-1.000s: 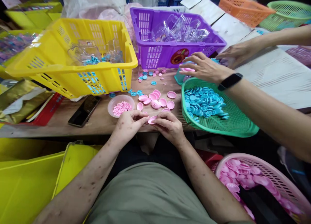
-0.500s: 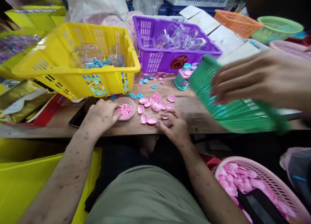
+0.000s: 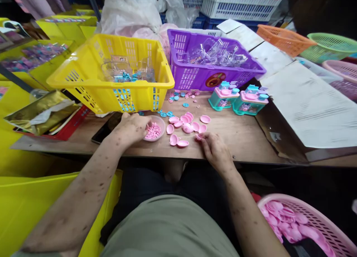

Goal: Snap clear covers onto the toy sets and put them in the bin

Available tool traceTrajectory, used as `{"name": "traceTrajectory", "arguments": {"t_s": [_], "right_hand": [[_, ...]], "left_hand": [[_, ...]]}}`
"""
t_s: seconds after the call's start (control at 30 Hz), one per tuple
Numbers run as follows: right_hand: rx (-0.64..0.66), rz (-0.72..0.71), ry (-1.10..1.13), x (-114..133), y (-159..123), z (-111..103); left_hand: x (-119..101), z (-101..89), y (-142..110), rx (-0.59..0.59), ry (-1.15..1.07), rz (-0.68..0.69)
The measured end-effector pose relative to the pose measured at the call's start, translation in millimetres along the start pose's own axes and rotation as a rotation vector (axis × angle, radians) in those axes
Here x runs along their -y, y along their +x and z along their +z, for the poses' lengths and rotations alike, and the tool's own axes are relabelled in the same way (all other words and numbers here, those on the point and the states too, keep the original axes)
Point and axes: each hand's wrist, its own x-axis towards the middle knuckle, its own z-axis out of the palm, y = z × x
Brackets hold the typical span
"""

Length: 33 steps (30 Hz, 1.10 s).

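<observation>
My left hand (image 3: 133,127) reaches over the rim of a small translucent bowl (image 3: 162,127). Its fingers are curled together at the small pink pieces (image 3: 154,131) inside, and what they pinch is hidden. Between thumb and fingers, my right hand (image 3: 216,150) holds a pink oval shell (image 3: 199,137) low over the wooden table, near its front edge. Several more pink oval shells (image 3: 183,143) lie loose between my hands, some hollow side up. A closed-looking pink piece (image 3: 187,128) rests among them.
Behind stand a yellow basket (image 3: 111,95) and a purple basket (image 3: 189,73) of clear plastic pieces. Two teal-and-pink toy stands (image 3: 250,100) sit beside an open cardboard box (image 3: 315,100). A dark phone-like slab (image 3: 104,130) lies left. Below right is a pink basket (image 3: 320,208) of pink parts.
The other person's hand and the green basket have left the view, and a second toy stand now sits on the table. My right hand has picked up a shell and moved right.
</observation>
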Motion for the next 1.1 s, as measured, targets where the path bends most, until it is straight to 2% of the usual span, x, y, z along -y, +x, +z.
{"name": "traceTrajectory", "arguments": {"t_s": [0.17,0.33,0.43,0.5,0.67,0.8,0.97,1.03,1.1], "right_hand": [[-0.17,0.144,0.074,-0.2,2.0,-5.7],[-0.139,0.371,0.52,11.0,3.0,-10.1],[-0.161,0.467,0.651,21.4,1.7,-8.2],[-0.161,0.507,0.748,29.2,1.4,-8.0],[-0.085,0.487,0.974,49.1,5.9,-12.0],[-0.007,0.47,1.122,63.1,9.2,-4.9],[-0.015,0.415,1.145,71.8,3.8,11.3],[0.022,0.357,1.078,74.0,0.0,12.6],[0.042,0.253,0.986,76.5,-3.0,10.5]], "left_hand": [[1.9,-6.0,2.2,-0.029,-0.144,0.076],[0.5,-3.8,2.4,-0.237,-0.344,0.1],[-4.0,0.3,-2.3,-0.337,-0.498,0.052],[-8.7,3.0,-6.8,-0.367,-0.682,0.006],[-29.3,5.8,-18.6,-0.294,-1.257,-0.031],[-54.2,1.8,-31.2,-0.169,-1.515,-0.035],[-76.5,0.5,-45.6,-0.013,-1.534,0.016],[-79.9,3.8,-48.1,-0.012,-1.51,0.033],[-81.3,7.7,-48.9,-0.064,-1.492,0.043]]}}
